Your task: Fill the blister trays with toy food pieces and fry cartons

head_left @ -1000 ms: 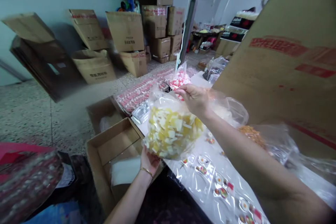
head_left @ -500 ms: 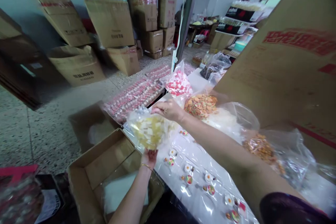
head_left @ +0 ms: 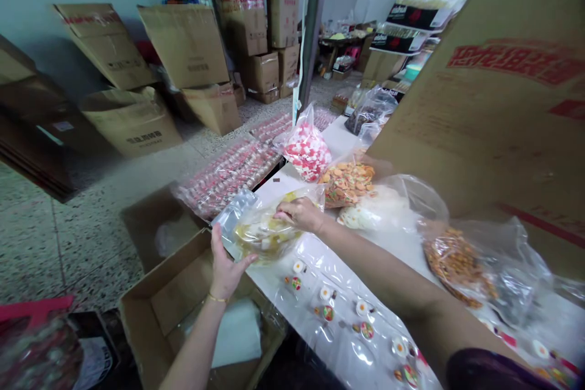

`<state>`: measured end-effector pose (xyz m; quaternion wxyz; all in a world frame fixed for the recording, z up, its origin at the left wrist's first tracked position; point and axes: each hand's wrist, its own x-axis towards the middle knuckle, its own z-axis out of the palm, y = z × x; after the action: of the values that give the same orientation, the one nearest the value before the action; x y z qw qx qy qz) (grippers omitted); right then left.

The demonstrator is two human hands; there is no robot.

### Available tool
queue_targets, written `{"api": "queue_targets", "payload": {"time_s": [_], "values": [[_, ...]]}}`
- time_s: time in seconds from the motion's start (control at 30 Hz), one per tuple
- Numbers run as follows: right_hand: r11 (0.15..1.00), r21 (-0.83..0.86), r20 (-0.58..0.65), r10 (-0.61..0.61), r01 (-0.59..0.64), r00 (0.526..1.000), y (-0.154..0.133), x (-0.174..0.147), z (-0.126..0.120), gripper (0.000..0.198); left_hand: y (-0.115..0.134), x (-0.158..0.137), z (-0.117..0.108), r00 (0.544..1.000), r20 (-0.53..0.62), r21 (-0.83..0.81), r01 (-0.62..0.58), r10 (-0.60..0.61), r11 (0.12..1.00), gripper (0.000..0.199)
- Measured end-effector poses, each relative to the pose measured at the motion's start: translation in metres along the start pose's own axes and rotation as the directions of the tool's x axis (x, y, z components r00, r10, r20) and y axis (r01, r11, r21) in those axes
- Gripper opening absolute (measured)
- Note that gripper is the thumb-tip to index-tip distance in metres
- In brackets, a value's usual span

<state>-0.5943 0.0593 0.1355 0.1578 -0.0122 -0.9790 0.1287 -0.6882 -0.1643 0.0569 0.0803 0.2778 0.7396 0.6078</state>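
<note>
A clear plastic bag with yellow and whitish pieces (head_left: pixel 256 234) lies tilted at the far left end of the white table. My right hand (head_left: pixel 299 214) is closed on the upper part of this bag, fingers pinched into the film. Just left of the bag, my left hand (head_left: pixel 228 268) is open with thumb and fingers apart; the thumb tip reaches the bag's lower edge, and I cannot tell whether it touches. Clear plastic sheets holding small food-shaped pieces (head_left: pixel 328 313) are spread in rows nearer to me.
Bags of red-and-white pieces (head_left: pixel 307 149), orange pieces (head_left: pixel 350 183), white pieces (head_left: pixel 372 210) and brown pieces (head_left: pixel 452 262) line the table. An open carton (head_left: pixel 155 292) stands below left. A large cardboard panel (head_left: pixel 493 134) rises on the right. Wrapped pink goods (head_left: pixel 228 177) lie beyond.
The yellow bag has come down from above the table onto it. My left hand has left the bag's underside and moved left, opening. My right hand keeps its grip and is slightly lower.
</note>
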Motion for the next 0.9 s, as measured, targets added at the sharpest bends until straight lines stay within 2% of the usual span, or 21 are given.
{"api": "queue_targets", "payload": {"time_s": [0.1,0.2,0.23,0.3,0.4,0.47,0.53,0.63,0.7,0.73,0.8,0.87,0.9], "values": [[1.0,0.025,-0.077,0.0,0.002,0.997,-0.005,-0.003,-0.016,0.034,0.029,0.039,-0.003,0.969,0.163,0.063,-0.2,0.187,0.978,0.107],[0.997,0.08,-0.293,0.017,0.007,0.956,-0.006,-0.017,-0.04,0.033,0.044,0.057,0.0,0.924,0.312,0.088,-0.26,0.221,0.962,0.094],[0.995,0.1,-0.38,0.054,-0.017,0.923,-0.006,-0.026,-0.047,0.032,0.047,0.058,0.001,0.917,0.334,0.089,-0.26,0.218,0.961,0.089],[0.981,0.155,-0.535,0.186,-0.12,0.824,-0.005,-0.05,-0.056,0.029,0.05,0.057,0.002,0.925,0.317,0.062,-0.241,0.21,0.969,0.084],[0.92,0.274,-0.633,0.392,-0.281,0.668,-0.007,-0.1,-0.055,0.026,0.051,0.053,0.003,0.948,0.274,-0.022,-0.16,0.16,0.987,0.081],[0.871,0.345,-0.627,0.491,-0.349,0.605,-0.012,-0.139,-0.046,0.024,0.052,0.053,0.003,0.956,0.269,-0.058,-0.106,0.118,0.993,0.078],[0.82,0.397,-0.588,0.572,-0.412,0.572,-0.018,-0.178,-0.035,0.023,0.055,0.055,0.003,0.964,0.24,-0.073,-0.099,0.114,0.992,0.078],[0.732,0.453,-0.504,0.681,-0.509,0.531,-0.027,-0.235,-0.022,0.022,0.066,0.057,0.002,0.961,0.224,-0.094,-0.144,0.161,0.985,0.08],[0.665,0.494,-0.46,0.747,-0.56,0.481,-0.033,-0.27,-0.018,0.022,0.08,0.054,0.001,0.958,0.207,-0.089,-0.185,0.2,0.979,0.081],[0.625,0.521,-0.443,0.78,-0.582,0.442,-0.036,-0.285,-0.018,0.021,0.088,0.05,0.0,0.963,0.148,-0.076,-0.215,0.224,0.974,0.078],[0.512,0.6,-0.384,0.858,-0.615,0.34,-0.044,-0.313,-0.018,0.019,0.105,0.034,0.001,0.955,-0.067,-0.009,-0.291,0.289,0.957,0.066],[0.341,0.716,-0.249,0.94,-0.609,0.233,-0.055,-0.334,-0.016,0.017,0.117,0.005,0.006,0.89,-0.281,0.086,-0.35,0.36,0.933,0.049],[0.235,0.781,-0.151,0.97,-0.579,0.19,-0.061,-0.342,-0.014,0.017,0.12,-0.013,0.011,0.868,-0.327,0.118,-0.355,0.374,0.927,0.042]]}}
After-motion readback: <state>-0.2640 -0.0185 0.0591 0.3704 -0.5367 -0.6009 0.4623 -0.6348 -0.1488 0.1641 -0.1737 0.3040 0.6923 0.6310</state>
